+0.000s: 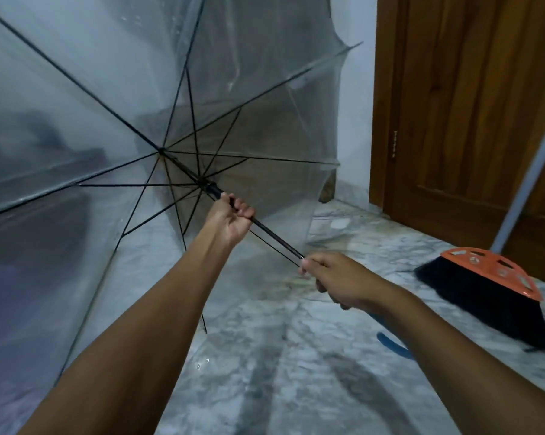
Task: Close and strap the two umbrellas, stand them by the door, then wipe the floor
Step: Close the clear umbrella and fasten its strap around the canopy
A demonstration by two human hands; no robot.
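A clear plastic umbrella (114, 98) with black ribs is fully open in front of me, its inside facing me and its lower edge near the floor. My left hand (230, 219) grips the black shaft just below the runner. My right hand (334, 277) holds the lower end of the shaft, near the handle. A blue curved handle (393, 345) shows below my right forearm; whether it belongs to this umbrella I cannot tell. Through the canopy I see only dark blurred shapes.
A broom with an orange head and black bristles (491, 296) rests on the marble floor at the right, its pale pole leaning up to the right. A brown wooden door (459, 105) stands behind it. The marble floor (280, 372) looks wet.
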